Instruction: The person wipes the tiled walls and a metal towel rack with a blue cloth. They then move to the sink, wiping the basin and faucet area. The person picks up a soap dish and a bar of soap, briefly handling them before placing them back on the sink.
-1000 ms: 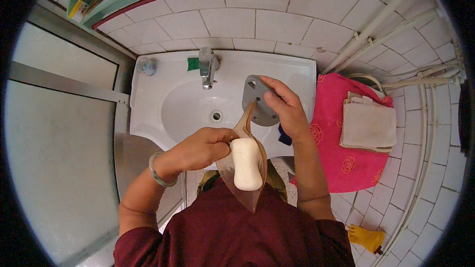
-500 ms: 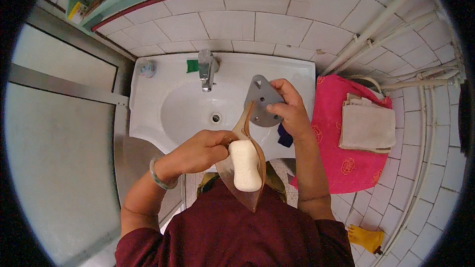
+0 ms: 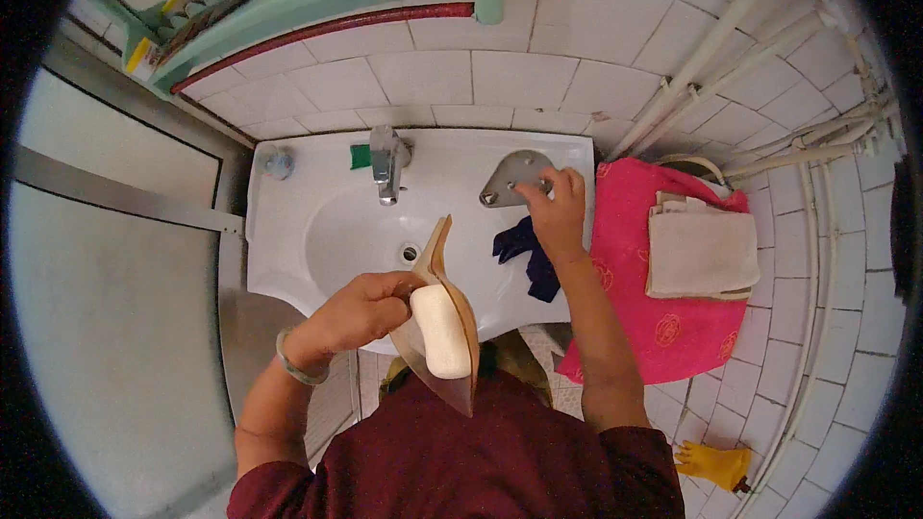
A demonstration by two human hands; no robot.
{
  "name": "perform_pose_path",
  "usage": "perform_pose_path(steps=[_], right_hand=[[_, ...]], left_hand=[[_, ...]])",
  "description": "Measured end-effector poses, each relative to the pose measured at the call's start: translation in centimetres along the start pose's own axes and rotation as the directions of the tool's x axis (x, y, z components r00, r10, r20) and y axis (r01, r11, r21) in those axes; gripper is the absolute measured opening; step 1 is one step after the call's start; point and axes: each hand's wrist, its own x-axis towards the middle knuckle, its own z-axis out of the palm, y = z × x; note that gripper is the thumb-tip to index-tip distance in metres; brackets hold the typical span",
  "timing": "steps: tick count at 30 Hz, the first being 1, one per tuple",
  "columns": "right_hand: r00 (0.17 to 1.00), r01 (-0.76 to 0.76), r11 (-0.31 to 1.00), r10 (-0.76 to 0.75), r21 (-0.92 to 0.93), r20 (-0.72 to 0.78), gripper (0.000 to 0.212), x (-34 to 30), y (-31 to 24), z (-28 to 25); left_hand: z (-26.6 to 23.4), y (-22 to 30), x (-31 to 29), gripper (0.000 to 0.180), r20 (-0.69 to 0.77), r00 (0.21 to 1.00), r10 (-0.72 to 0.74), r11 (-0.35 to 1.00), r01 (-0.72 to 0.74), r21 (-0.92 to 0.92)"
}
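My left hand (image 3: pixel 361 312) grips a translucent brownish, leaf-shaped soap dish (image 3: pixel 454 392) by its side, over the sink's front edge. A cream-coloured bar of soap (image 3: pixel 442 332) lies in the dish, whose narrow stem points toward the tap. On the right ledge of the white sink (image 3: pixel 336 231), my right hand (image 3: pixel 561 216) has thumb and fingers closed on the edge of a grey rounded-triangular plate with holes (image 3: pixel 508 176). A crumpled dark blue cloth (image 3: pixel 531 255) lies just in front of that plate, beside my right wrist.
A chrome tap (image 3: pixel 386 163) stands behind the basin, with a green pad (image 3: pixel 360 156) and a small clear container (image 3: pixel 278 162) to its left. At right, folded beige towels (image 3: pixel 702 248) rest on a pink cloth (image 3: pixel 625 327). Yellow gloves (image 3: pixel 713 463) lie lower right.
My right hand has taken the grey plate away from the soap dish and down onto the sink's right ledge. The dish with the soap has shifted slightly left. More of the blue cloth shows.
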Motion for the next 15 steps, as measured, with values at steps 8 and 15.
perform_pose_path(steps=[8, 15], right_hand=[[0.986, -0.009, 0.944, 0.063, -0.329, 0.152, 0.022, -6.2, 4.5, 5.1], [0.96, -0.051, 0.94, 0.139, -0.338, 0.242, 0.028, -7.5, 5.1, 8.0]], left_hand=[[0.6, -2.6, 4.1, 0.037, -0.005, 0.999, -0.036, 0.999, 0.036, 0.015], [2.0, -2.8, 6.8, 0.036, -0.001, 0.992, -0.124, 0.992, 0.124, 0.026]])
